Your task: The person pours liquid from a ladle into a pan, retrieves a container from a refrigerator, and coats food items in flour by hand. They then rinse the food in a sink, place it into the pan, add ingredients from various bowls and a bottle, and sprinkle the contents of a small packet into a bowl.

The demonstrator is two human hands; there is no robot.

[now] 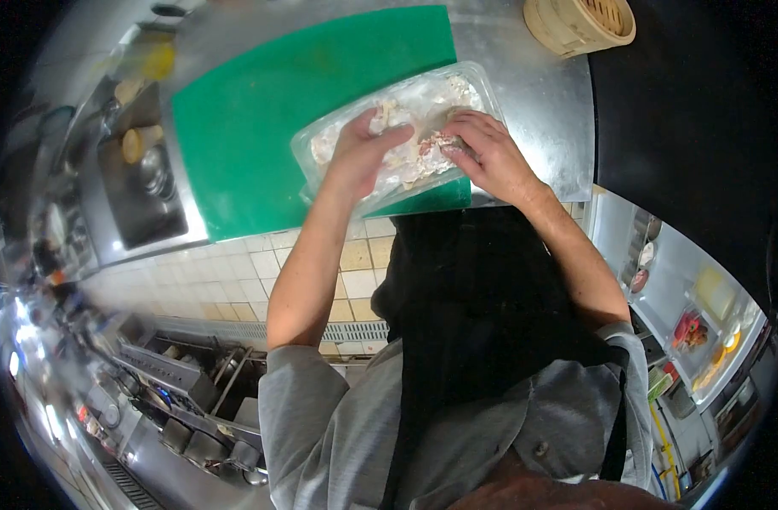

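Observation:
A clear plastic container (376,201) lies tilted in line across the green cutting board (261,127), its right end over the steel counter. White flour (406,160) and floured lumps fill its bottom. My right hand (487,151) is inside the right half, fingers curled and closed on a reddish, flour-coated food piece (431,144) whose kind I cannot make out. Over the left half is my left hand (363,153), thumb apart from the fingers and nothing held between them. Its fingertips are close to the floured lumps.
A round bamboo steamer (576,27) stands at the back right of the steel counter (542,110). To the left is a sink (142,200) with utensils. A black surface (678,127) borders the right, above an open drawer-like unit (661,272) holding food.

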